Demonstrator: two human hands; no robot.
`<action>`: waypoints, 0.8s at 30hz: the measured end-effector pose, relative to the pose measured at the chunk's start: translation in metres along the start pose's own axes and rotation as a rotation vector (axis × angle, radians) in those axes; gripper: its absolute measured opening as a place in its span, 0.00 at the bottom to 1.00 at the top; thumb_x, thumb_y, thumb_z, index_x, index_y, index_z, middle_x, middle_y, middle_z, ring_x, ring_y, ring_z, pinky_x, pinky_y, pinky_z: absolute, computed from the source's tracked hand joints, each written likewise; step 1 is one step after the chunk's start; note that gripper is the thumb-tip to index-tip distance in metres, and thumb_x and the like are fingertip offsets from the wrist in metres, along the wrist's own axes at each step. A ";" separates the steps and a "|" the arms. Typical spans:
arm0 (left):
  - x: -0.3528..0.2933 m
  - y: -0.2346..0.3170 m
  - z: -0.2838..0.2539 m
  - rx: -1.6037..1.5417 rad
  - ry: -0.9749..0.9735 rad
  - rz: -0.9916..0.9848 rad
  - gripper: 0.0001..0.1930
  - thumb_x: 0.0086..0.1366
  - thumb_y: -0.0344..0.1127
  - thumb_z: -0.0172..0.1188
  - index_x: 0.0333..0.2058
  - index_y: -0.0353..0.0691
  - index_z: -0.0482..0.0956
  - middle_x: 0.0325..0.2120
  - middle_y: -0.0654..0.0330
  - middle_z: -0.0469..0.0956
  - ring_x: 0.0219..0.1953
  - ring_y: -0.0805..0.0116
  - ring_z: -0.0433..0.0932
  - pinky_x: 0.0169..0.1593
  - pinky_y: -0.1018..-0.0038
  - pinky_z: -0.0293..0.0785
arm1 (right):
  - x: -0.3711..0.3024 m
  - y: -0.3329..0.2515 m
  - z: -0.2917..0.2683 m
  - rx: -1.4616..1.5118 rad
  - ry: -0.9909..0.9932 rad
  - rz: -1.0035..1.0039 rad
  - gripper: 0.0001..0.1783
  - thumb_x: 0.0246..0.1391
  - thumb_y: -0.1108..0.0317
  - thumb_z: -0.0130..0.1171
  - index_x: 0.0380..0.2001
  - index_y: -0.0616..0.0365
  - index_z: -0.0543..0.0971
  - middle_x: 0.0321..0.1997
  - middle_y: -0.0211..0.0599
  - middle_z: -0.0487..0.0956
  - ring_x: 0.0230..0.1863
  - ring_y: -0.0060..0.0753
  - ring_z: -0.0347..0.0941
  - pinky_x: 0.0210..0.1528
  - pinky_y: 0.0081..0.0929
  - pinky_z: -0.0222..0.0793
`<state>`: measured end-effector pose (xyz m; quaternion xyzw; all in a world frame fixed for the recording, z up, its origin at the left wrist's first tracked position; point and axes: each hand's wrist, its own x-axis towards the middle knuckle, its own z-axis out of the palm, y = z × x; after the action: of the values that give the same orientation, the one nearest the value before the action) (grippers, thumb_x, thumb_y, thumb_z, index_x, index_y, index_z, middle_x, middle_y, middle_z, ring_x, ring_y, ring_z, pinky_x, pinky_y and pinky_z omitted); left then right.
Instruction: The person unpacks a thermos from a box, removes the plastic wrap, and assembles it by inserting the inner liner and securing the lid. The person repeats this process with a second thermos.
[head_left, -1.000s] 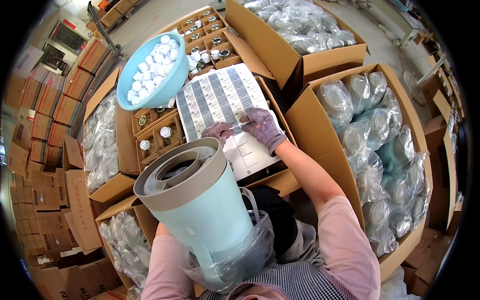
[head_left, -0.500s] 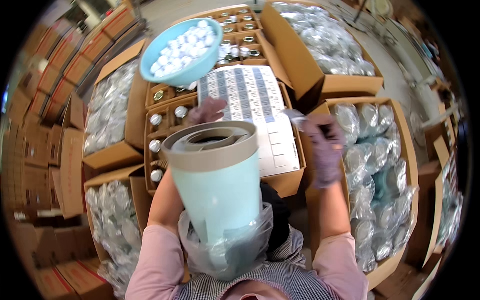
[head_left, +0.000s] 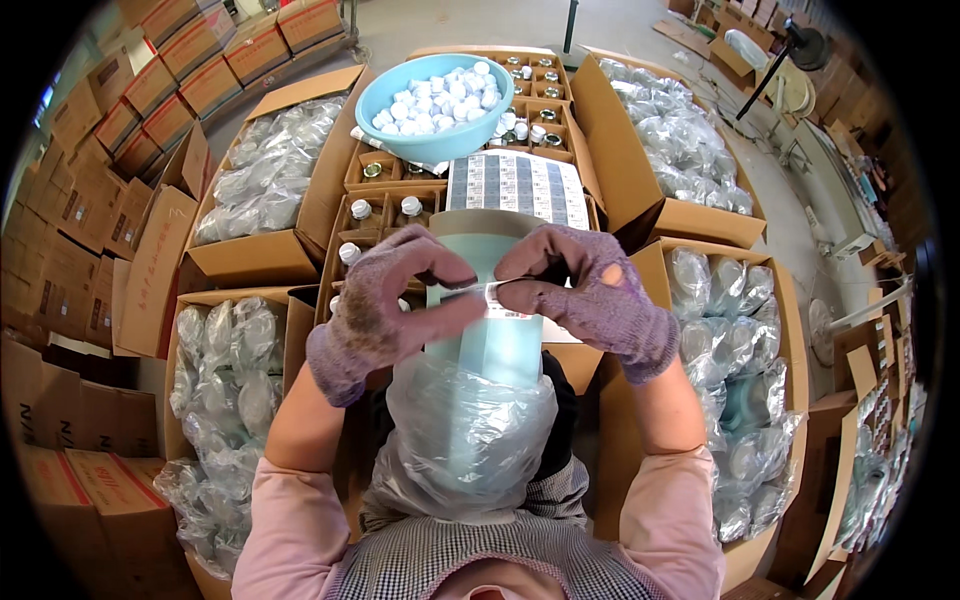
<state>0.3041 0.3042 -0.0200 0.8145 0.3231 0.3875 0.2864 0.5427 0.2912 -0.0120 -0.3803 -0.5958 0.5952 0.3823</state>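
Note:
Between my knees, a tall light blue container (head_left: 470, 350) with a grey-brown rim stands with its lower part inside a clear plastic bag (head_left: 470, 440). Both my hands, in worn purple gloves, are in front of its upper side. The thumb and fingers of my right hand (head_left: 590, 295) pinch a small white label (head_left: 498, 298) close against the container. My left hand (head_left: 390, 300) curls in from the other side, fingertips beside the label; motion smears them, so their hold is unclear. Behind the container, a sheet of printed labels (head_left: 525, 185) lies on a carton, partly covered.
A light blue basin (head_left: 430, 148) of white caps stands beyond my left hand. Divided cartons hold capped bottles (head_left: 362, 210). Open cartons of plastic-wrapped items stand at left (head_left: 275, 170) and right (head_left: 735, 350). Stacked brown cartons (head_left: 75, 260) line the far left.
My right hand has come in from the right of the label sheet and my left from behind the container; both now meet at its front. The container's top has tilted away.

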 end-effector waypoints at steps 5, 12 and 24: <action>-0.004 -0.016 0.003 -0.341 0.112 -0.343 0.05 0.57 0.27 0.67 0.30 0.35 0.81 0.26 0.65 0.77 0.29 0.79 0.73 0.34 0.80 0.70 | 0.018 0.012 -0.011 -0.291 0.411 -0.320 0.23 0.60 0.60 0.61 0.56 0.57 0.77 0.48 0.40 0.81 0.51 0.27 0.75 0.54 0.29 0.71; 0.000 -0.019 0.002 -0.351 0.005 -0.551 0.05 0.57 0.30 0.66 0.29 0.34 0.82 0.22 0.68 0.77 0.28 0.82 0.72 0.33 0.81 0.68 | 0.041 0.034 -0.022 -0.737 -0.041 -0.374 0.19 0.69 0.60 0.44 0.57 0.56 0.73 0.54 0.49 0.77 0.53 0.51 0.74 0.58 0.36 0.70; 0.008 -0.008 0.008 -0.227 -0.063 -0.557 0.06 0.56 0.30 0.69 0.28 0.34 0.83 0.20 0.66 0.77 0.24 0.82 0.72 0.28 0.81 0.67 | 0.032 0.015 -0.019 -0.589 -0.100 -0.105 0.26 0.65 0.53 0.51 0.57 0.61 0.74 0.48 0.40 0.78 0.50 0.33 0.74 0.53 0.31 0.69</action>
<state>0.3118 0.3140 -0.0262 0.6690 0.4798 0.3021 0.4806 0.5462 0.3286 -0.0267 -0.4138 -0.7796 0.3943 0.2559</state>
